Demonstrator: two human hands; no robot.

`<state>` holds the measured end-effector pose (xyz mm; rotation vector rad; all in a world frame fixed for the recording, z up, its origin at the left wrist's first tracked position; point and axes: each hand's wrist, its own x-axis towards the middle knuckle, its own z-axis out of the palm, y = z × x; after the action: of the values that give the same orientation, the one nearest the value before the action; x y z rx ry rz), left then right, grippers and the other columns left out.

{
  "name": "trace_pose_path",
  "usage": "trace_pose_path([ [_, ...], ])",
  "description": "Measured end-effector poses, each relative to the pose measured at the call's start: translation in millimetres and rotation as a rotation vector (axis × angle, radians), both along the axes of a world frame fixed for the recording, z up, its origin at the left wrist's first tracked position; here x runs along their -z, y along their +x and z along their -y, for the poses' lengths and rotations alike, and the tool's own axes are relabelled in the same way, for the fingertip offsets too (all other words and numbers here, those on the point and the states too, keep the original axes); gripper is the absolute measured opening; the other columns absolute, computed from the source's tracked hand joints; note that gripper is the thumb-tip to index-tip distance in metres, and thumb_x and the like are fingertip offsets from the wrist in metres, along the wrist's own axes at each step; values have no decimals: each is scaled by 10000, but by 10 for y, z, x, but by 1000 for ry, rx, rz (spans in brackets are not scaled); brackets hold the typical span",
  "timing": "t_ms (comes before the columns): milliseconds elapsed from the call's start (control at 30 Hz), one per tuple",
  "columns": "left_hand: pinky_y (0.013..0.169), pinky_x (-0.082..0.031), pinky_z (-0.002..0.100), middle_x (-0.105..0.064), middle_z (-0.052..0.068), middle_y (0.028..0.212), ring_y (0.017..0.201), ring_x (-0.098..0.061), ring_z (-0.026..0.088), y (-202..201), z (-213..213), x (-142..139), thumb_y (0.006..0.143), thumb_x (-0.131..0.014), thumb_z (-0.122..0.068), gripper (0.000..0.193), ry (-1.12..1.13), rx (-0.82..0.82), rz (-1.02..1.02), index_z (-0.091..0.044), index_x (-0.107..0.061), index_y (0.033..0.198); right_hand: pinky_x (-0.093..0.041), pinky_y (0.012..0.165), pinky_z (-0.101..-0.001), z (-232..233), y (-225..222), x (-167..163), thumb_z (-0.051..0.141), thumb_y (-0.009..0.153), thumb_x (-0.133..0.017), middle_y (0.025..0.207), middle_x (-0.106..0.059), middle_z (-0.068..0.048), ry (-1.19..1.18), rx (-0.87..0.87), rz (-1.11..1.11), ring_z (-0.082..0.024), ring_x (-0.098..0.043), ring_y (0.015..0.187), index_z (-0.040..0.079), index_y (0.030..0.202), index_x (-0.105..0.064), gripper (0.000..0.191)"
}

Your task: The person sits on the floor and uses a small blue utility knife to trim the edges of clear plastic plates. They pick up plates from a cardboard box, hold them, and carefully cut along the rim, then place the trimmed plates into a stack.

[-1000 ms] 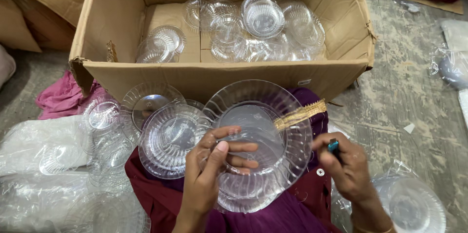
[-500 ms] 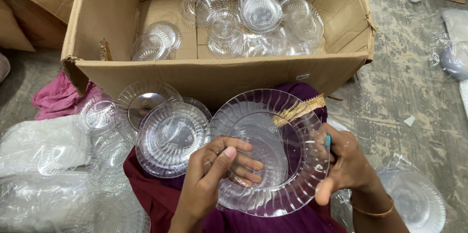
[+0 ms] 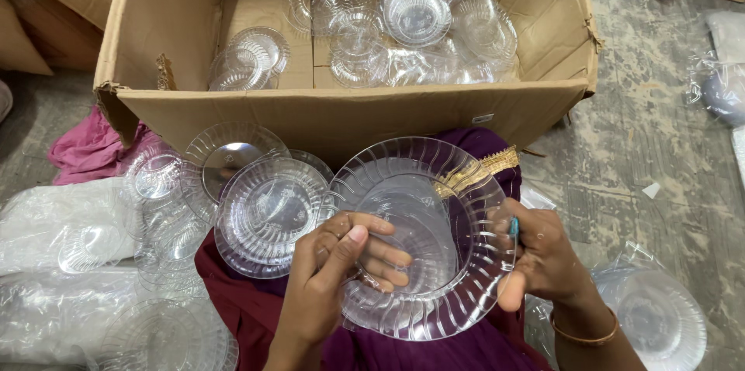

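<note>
Clear ribbed plate (image 3: 423, 208) held over my lap, just in front of the cardboard box (image 3: 341, 111).
My left hand (image 3: 334, 270) pinches its centre, my right hand (image 3: 543, 254) clamps the rim, keeping it level for handling.

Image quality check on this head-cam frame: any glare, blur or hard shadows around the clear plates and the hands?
Head view: soft, even light, no hard shadows; the large clear plate shows only faint glints on its ribbed rim, with the left hand and right hand sharp at its edges. The clear dishes in the cardboard box blend together, transparent on transparent. The box walls look slightly bowed, hinting at wide-angle distortion.
</note>
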<state>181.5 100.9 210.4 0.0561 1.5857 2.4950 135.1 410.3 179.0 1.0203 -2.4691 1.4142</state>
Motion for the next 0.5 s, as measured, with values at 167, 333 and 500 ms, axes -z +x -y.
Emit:
trace_pose_path([
  [167, 566, -652, 328, -790, 263, 838, 679, -800, 293, -10, 38, 26, 1030, -465, -214, 394, -3, -18, -3, 127, -657, 1081, -293, 429, -236, 38, -18, -18, 854, 740, -550, 625, -424, 75, 14, -46, 63, -29, -393, 473, 123, 794, -493, 736],
  [333, 578, -651, 320, -797, 258, 854, 696, -806, 285, 0, 55, 23, 1026, -460, -229, 401, -37, -55, 26, 115, -655, 1096, -300, 429, -202, 123, 21, -101, 870, 635, -640, 643, -405, 88, 74, -42, 21, -27, -369, 485, 123, 810, -462, 787],
  [500, 573, -643, 319, -791, 268, 854, 692, -806, 285, 54, 8, 12, 1028, -457, -228, 397, -21, -106, 57, 112, -649, 1102, -320, 405, -173, 225, 40, -44, 881, 552, -663, 626, -416, 124, 72, 56, -9, -3, -377, 469, 132, 820, -476, 818],
])
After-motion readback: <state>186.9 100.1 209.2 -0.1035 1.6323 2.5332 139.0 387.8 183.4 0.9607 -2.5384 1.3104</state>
